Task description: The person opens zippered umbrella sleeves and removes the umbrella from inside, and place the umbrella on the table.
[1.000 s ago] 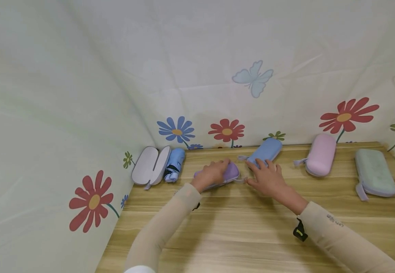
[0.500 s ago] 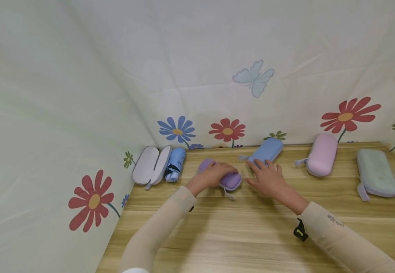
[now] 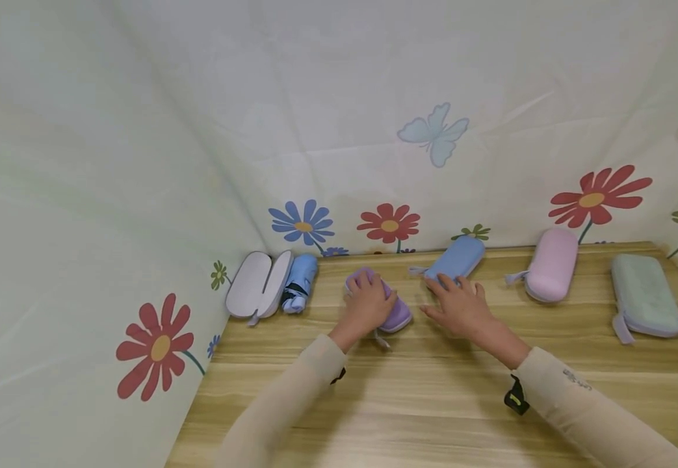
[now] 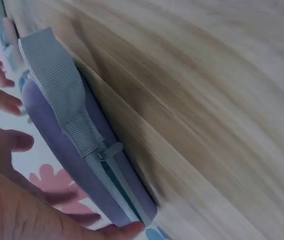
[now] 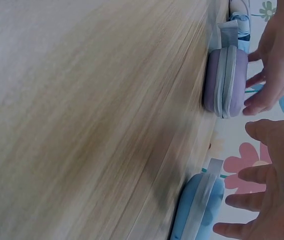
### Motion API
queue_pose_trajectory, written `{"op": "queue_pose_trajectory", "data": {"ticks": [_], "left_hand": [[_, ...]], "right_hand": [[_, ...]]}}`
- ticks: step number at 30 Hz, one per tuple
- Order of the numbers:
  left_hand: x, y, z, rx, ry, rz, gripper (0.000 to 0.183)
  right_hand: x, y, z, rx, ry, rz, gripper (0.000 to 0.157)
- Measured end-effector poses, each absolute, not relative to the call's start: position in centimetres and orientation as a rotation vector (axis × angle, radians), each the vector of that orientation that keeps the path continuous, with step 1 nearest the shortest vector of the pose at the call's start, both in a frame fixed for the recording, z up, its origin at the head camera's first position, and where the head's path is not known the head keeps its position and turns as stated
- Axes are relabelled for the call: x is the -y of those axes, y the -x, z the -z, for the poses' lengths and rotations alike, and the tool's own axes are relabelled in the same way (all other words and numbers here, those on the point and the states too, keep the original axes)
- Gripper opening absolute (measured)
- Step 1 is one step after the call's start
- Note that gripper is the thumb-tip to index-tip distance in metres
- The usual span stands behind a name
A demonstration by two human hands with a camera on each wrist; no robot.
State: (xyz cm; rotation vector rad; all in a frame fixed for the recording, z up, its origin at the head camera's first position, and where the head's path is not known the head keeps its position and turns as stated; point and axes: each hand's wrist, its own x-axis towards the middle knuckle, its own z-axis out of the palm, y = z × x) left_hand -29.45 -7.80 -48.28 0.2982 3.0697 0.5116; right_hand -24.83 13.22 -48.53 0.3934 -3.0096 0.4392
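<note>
In the head view my left hand (image 3: 368,304) grips a purple zippered glasses case (image 3: 398,315), its fingers draped across the top. The case lies aslant on the table, its strap toward me. The left wrist view shows the grey strap (image 4: 56,75) and zip of that case, with a digit touching the zip's lower end. Spread fingers of my right hand (image 3: 461,307) hover at the near end of a blue glasses case (image 3: 460,255); whether they touch it I cannot tell. In the right wrist view the blue case (image 5: 209,205) sits below those fingers.
At the back left lie an open white case (image 3: 249,286) and a folded blue umbrella-like bundle (image 3: 300,279). A pink case (image 3: 552,263) and a pale green case (image 3: 645,296) rest to the right. A flower-printed sheet (image 3: 344,162) stands behind the wooden table (image 3: 420,403).
My left hand has turned the purple case so its strap end points more toward me, and the hand's grip has shifted on it. My right hand stays beside the blue case.
</note>
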Motion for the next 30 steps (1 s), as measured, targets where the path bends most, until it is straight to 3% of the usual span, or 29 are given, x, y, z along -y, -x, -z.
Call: {"op": "queue_pose_trajectory", "data": {"ticks": [3, 8, 22, 30], "left_hand": [[7.1, 29.7, 48.6, -3.099, -0.17, -0.473, 0.078], [7.0, 30.9, 49.2, -3.062, -0.217, -0.569, 0.09], [7.5, 30.4, 49.2, -3.029, -0.29, -0.449, 0.103], [7.5, 31.0, 49.4, -3.003, -0.38, -0.434, 0.101]], "right_hand": [[-13.3, 24.9, 48.5, 3.008, -0.389, -0.439, 0.065], [-13.3, 25.0, 48.5, 3.019, -0.387, -0.437, 0.066], [-13.1, 25.3, 48.9, 2.997, -0.384, -0.428, 0.064], [-12.9, 25.2, 49.0, 2.998, -0.391, -0.431, 0.064]]}}
